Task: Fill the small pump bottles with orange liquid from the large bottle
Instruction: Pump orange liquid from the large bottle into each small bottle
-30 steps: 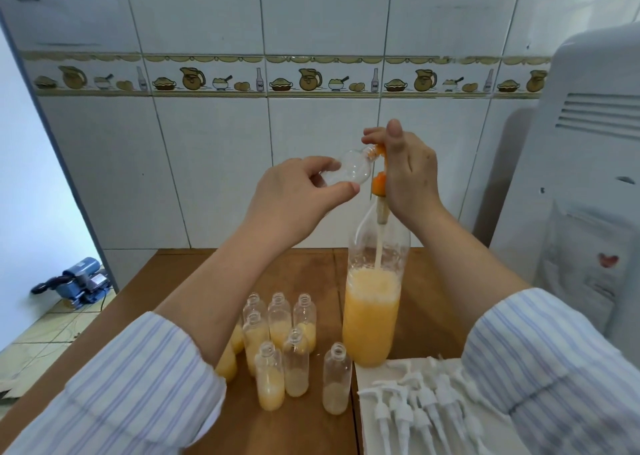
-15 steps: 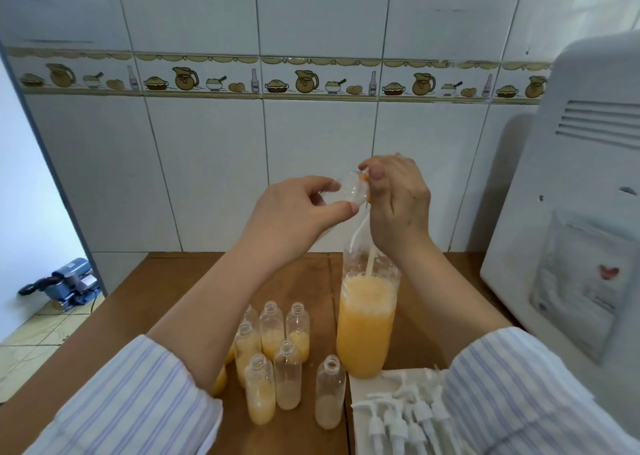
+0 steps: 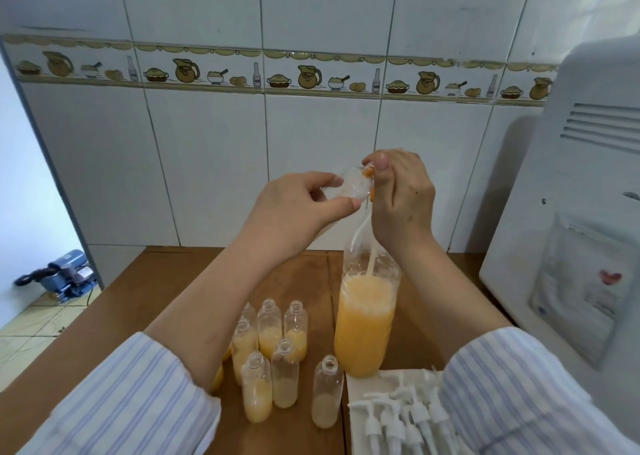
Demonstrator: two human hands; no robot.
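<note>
The left hand (image 3: 294, 208) grips an empty small bottle (image 3: 349, 186) at the orange pump (image 3: 370, 177) pressed by the right hand (image 3: 403, 198). Bottles (image 3: 277, 354) at 6 o'clock on the worktop (image 3: 298, 278) are part-filled; pump tops (image 3: 398, 416) lie unfitted.

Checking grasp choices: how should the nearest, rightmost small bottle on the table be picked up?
Grip the nearest small bottle round its clear upper body, coming from the front. It stands upright and uncapped, other bottles crowd its left, and the pump heads lie to its right.

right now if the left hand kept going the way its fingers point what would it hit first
Probably the right hand: the left hand holds a small clear bottle pointing rightward, its mouth already at the orange pump. Depth is hard to judge.
</note>
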